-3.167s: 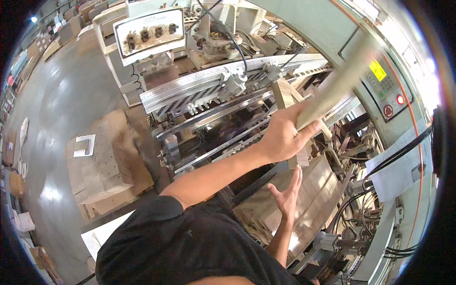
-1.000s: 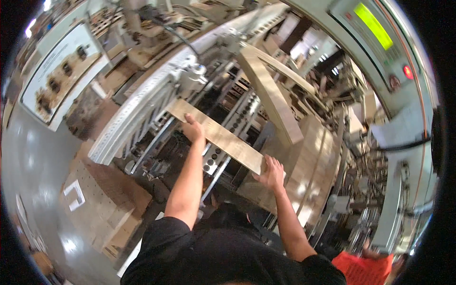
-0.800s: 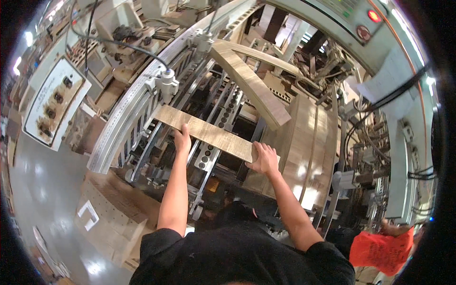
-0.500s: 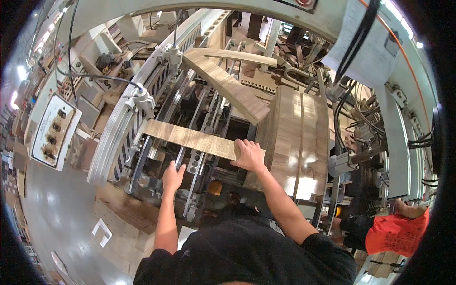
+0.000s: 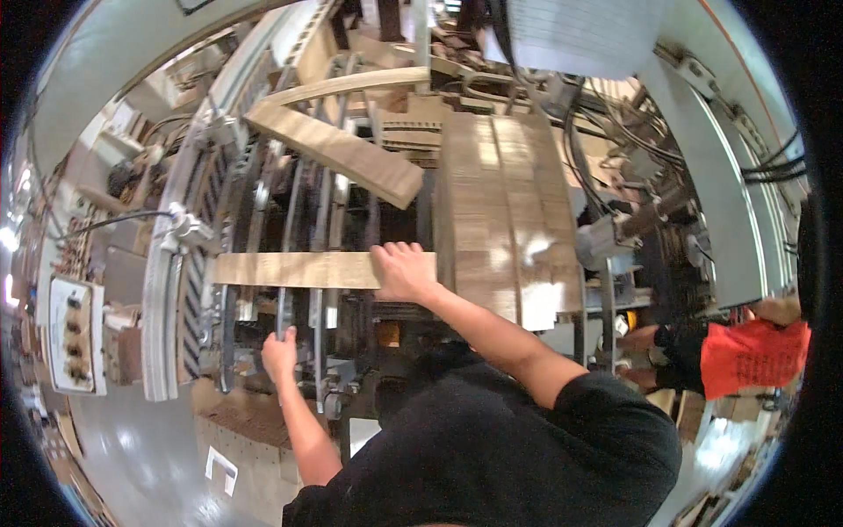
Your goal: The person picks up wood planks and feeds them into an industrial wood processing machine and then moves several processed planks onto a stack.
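Observation:
A pale wooden board (image 5: 294, 270) lies crosswise over the metal rails of a machine. My right hand (image 5: 407, 274) grips its right end, with fingers reaching over the far edge. Nearer to me, my left hand (image 5: 279, 356) is apart from the board, thumb up and fingers loosely parted, with nothing visible in it. Beyond the board, a thicker wooden plank (image 5: 338, 151) rests at a slant on the rails. A narrow wooden strip (image 5: 351, 83) meets its far end. Just right of my right hand stands a stack of wooden boards (image 5: 492, 211).
A striped metal beam (image 5: 167, 325) with a cylinder fitting (image 5: 189, 227) borders the rails on the left. At right are another cylinder (image 5: 606, 241), cables and a pale machine panel (image 5: 694, 184). A person in a red garment (image 5: 753, 356) is at far right.
My view has turned, so the machine and boards appear shifted left and the board lies level in the picture. My right hand stays on the board's right end; my left stays off it.

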Demonstrator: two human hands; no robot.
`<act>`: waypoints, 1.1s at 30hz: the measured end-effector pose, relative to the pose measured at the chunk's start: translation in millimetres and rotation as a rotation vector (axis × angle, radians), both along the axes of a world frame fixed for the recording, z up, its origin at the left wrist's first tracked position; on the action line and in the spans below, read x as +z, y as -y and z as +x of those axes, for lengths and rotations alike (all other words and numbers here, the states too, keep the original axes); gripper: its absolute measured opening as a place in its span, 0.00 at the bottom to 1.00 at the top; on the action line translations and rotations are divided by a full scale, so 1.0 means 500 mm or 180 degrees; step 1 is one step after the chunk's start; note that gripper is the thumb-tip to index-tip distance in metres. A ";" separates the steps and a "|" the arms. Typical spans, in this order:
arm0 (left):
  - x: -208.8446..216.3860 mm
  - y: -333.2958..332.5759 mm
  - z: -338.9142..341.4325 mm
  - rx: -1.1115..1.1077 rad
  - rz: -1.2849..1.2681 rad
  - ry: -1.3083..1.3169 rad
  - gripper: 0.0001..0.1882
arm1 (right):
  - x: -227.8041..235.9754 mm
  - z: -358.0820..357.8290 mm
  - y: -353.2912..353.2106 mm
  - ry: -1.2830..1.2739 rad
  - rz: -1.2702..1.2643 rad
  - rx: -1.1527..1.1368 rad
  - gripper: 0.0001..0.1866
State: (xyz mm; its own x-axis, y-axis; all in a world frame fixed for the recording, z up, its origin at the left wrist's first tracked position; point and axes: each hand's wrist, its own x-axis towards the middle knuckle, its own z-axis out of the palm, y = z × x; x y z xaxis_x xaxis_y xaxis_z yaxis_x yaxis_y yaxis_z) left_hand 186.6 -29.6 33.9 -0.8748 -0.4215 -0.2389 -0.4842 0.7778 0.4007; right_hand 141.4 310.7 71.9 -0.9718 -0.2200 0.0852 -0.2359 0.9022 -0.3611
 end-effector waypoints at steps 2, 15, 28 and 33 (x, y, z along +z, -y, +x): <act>0.014 -0.017 -0.007 0.0033 -0.0167 0.0152 0.27 | 0.002 -0.002 -0.009 0.0079 -0.0035 0.0028 0.36; -0.005 -0.015 -0.010 0.0241 -0.0128 0.0370 0.29 | -0.010 0.005 -0.017 0.0083 -0.0027 0.0083 0.43; 0.037 -0.027 -0.018 0.0389 0.0132 0.0544 0.34 | -0.001 -0.033 -0.049 0.0347 0.0109 0.0970 0.56; 0.011 -0.032 -0.018 0.0220 0.0008 0.0480 0.34 | 0.036 0.052 -0.100 0.0481 -0.0164 0.0899 0.51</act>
